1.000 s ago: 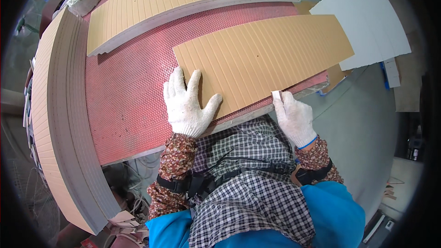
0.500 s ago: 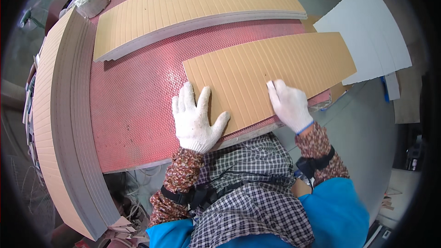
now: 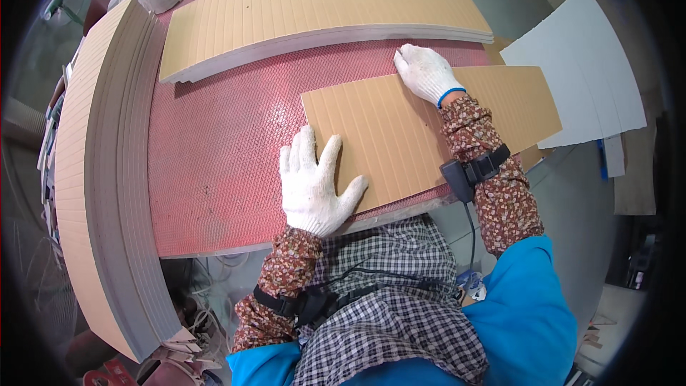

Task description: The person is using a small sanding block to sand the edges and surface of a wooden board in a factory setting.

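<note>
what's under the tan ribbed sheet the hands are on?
The red dimpled table top shows around the tan ribbed sheet. Both hands, left hand and right hand, press it flat. Directly underneath is covered.

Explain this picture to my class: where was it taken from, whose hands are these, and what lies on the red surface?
The view comes from a fisheye camera on a person's head, looking down, so straight edges bend. No robot is here. Both hands wear white gloves. The left hand lies flat, fingers spread, on the near corner of a tan grooved sheet. The right hand presses on its far edge. The sheet lies on a red mat. Behind it is a stack of similar sheets; another stack stands at the left. Nothing is lifted.
</note>
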The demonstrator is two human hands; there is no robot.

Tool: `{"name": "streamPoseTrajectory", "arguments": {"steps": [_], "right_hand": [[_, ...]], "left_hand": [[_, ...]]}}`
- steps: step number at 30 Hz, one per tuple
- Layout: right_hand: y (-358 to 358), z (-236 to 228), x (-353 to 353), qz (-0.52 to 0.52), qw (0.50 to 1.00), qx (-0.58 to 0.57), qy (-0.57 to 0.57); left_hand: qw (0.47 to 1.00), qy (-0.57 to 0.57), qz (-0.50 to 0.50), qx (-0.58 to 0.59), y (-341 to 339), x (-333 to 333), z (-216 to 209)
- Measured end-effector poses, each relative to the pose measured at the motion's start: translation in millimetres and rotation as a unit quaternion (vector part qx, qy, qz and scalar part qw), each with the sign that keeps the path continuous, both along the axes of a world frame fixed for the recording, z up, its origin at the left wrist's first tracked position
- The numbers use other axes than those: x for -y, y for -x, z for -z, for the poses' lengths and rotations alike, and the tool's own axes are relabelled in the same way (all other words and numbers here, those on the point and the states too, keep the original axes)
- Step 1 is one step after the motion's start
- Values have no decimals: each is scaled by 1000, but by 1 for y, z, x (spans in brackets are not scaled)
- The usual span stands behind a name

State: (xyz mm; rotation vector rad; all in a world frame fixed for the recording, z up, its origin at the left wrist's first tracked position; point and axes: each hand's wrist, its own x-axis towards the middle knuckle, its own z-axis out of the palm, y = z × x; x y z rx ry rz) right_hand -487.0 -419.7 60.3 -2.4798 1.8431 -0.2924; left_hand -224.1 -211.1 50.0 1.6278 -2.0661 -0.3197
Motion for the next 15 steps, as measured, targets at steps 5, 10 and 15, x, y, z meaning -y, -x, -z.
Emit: {"name": "streamPoseTrajectory", "arguments": {"steps": [5, 10, 15], "right_hand": [[-11, -16, -59, 61, 998, -14, -12], [11, -14, -151, 66, 998, -9, -6], [25, -14, -246, 39, 999, -19, 24]], "left_hand": [[1000, -8, -7, 6, -3, 0, 1], [1000, 3, -2, 16, -1, 2, 3], [1000, -1, -7, 8, -3, 0, 1]]}}
